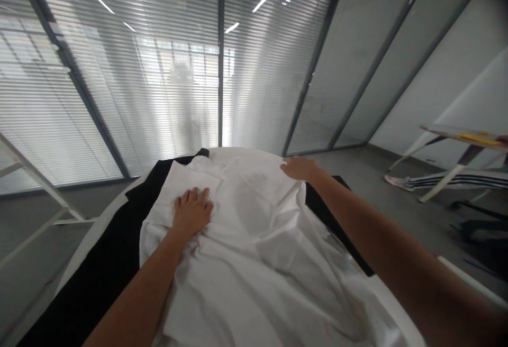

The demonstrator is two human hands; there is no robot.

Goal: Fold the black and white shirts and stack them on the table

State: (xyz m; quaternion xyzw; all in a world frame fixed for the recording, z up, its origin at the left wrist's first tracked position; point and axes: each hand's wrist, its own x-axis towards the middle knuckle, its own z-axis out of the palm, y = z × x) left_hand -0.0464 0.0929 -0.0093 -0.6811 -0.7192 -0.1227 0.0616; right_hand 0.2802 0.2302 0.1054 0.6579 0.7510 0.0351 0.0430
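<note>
While the left hand presses open and flat on the white cloth, the right hand lies flat at its far edge — the cloth is spread over black cloth on the tabletop, creases left across it.

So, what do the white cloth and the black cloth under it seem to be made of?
The white cloth looks like thin woven cotton or a blend, matte, with soft creases. The black cloth looks matte and smooth; its fibre is unclear.
</note>
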